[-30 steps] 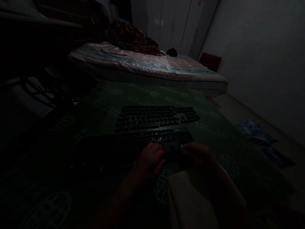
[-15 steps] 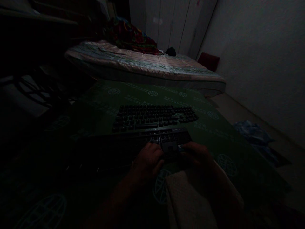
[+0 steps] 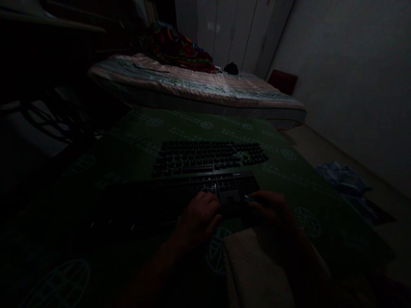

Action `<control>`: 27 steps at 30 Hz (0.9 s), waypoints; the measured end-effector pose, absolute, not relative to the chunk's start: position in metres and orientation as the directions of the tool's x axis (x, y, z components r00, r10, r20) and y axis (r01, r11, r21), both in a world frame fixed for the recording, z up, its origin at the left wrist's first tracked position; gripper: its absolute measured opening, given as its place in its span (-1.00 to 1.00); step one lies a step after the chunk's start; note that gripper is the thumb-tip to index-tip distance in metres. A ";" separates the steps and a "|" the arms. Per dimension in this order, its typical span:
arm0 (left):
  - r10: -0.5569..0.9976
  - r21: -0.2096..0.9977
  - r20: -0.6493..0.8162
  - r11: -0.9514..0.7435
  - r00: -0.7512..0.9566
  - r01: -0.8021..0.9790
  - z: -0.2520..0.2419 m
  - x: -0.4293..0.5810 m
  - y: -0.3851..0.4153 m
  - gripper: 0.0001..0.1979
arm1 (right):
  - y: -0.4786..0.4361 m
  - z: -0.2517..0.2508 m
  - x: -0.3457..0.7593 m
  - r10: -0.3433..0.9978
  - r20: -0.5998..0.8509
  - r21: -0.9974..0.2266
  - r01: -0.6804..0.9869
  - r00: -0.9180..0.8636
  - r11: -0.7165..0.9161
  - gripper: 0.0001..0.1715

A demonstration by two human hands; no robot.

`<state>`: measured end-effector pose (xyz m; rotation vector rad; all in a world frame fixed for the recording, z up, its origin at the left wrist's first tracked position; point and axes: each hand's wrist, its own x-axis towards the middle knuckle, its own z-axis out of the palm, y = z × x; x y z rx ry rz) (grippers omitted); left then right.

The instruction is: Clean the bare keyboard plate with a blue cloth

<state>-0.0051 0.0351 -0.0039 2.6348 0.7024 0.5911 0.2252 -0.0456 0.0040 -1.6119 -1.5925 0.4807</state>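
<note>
Has small black plastic keys [image 3: 205, 161] on the flat green printed tabletop [image 3: 295, 179], behind the long black keyboard [image 3: 167, 201], before the striped bed [image 3: 192, 85]; has crumpled blue cloth [image 3: 343, 177] right.

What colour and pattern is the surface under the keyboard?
The surface is green with pale globe outlines and writing, best in the head view.

Light was very dim: a soft sheen lay on the mattress [image 3: 221, 89] at twelve o'clock, the wall [image 3: 356, 68] at two looked dull grey, and nine o'clock sank near black
</note>
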 end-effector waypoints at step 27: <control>0.529 0.417 0.310 -0.822 0.790 0.387 -0.002 -0.004 0.034 -0.92 | -0.036 0.018 0.211 0.900 -0.006 -0.908 0.374 0.436 -0.188 -0.79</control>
